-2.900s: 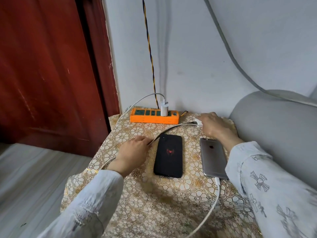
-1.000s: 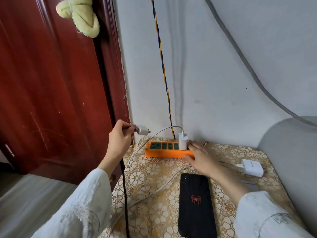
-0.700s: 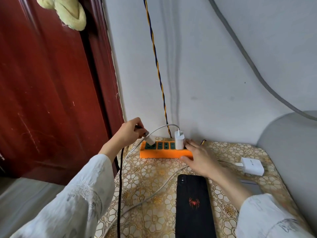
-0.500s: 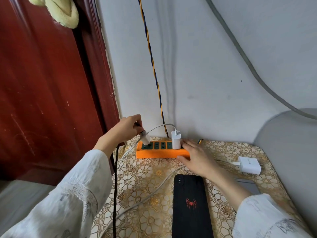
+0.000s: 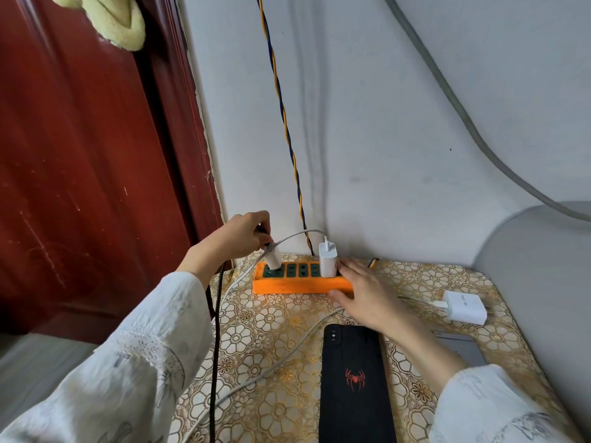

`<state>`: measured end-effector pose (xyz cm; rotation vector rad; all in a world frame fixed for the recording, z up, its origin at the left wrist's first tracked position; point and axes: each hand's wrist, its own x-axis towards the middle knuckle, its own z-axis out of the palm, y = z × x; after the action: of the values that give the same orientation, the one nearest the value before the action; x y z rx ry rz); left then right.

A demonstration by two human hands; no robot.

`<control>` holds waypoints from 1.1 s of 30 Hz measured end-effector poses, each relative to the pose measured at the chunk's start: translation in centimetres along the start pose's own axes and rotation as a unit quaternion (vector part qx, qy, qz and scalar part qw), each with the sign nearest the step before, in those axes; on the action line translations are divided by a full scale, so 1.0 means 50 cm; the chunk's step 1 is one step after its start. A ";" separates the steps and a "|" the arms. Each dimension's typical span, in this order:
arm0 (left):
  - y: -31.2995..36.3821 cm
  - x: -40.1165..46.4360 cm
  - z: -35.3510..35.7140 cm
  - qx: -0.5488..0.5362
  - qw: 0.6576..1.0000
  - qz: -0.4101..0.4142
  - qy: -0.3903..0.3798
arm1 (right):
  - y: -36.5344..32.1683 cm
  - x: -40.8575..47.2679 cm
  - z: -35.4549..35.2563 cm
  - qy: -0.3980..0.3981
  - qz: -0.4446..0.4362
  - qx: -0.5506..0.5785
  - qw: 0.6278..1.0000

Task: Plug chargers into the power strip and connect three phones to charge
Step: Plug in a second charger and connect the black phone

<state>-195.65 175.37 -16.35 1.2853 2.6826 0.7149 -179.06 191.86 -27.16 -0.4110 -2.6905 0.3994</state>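
Note:
An orange power strip [image 5: 287, 284] lies at the back of the table by the wall. My left hand [image 5: 238, 238] grips a small white charger [image 5: 273, 259] with a black cable, its prongs at the strip's leftmost socket. A second white charger [image 5: 327, 259] stands plugged in near the strip's right end. My right hand [image 5: 364, 292] presses flat on that right end. A black phone with a red spider [image 5: 353, 383] lies face down in front. A third white charger [image 5: 465, 306] lies loose at the right. A grey phone [image 5: 460, 345] is partly hidden by my right forearm.
The table wears a gold floral cloth [image 5: 271, 330]. A red wooden door [image 5: 80, 155] stands at the left, a grey cushion [image 5: 543, 282] at the right. A twisted yellow-blue wire [image 5: 284, 123] runs down the wall to the strip. White cables cross the cloth.
My left hand brought the small charger from the air down to the strip's leftmost socket. My right hand stayed on the strip's right end.

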 end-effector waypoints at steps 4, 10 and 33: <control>-0.003 0.002 -0.004 -0.008 1.000 -0.004 -0.009 | 0.001 0.000 0.000 0.000 -0.003 0.005 1.000; -0.008 0.008 -0.007 -0.031 0.999 -0.012 -0.015 | 0.003 0.001 -0.001 0.005 -0.021 -0.004 1.000; -0.011 0.015 -0.006 -0.035 0.999 -0.003 -0.013 | 0.002 -0.005 -0.001 -0.034 -0.020 -0.027 0.999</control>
<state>-196.62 175.52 -16.22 1.2595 2.6167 0.7778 -178.81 191.87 -27.23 -0.3644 -2.7758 0.3369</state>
